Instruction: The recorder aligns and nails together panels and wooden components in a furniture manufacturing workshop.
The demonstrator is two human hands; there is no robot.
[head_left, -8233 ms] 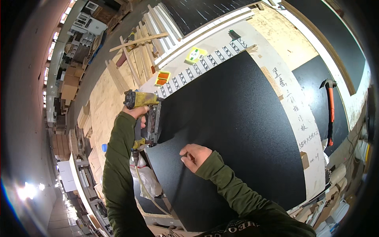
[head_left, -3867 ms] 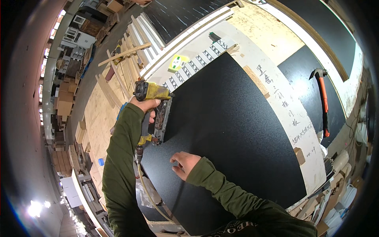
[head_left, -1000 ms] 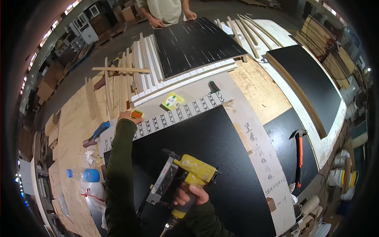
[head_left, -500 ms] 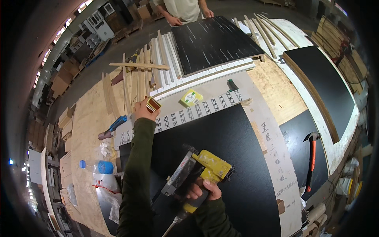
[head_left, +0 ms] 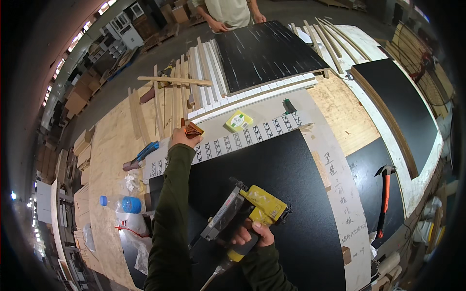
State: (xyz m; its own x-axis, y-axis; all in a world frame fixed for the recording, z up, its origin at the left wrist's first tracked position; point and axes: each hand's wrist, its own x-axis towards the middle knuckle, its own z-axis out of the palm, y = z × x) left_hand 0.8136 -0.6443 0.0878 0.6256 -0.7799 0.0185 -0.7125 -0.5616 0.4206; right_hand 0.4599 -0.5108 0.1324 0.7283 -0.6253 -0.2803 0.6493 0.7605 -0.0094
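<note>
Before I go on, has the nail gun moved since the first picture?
Yes: against the black panel, the nail gun has shifted right from the left edge, farther in over the surface; the right hand holds it.

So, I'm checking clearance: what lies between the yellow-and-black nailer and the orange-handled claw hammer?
The head view shows the large black panel, pale board with black handwriting, then a dark glossy sheet.
</note>
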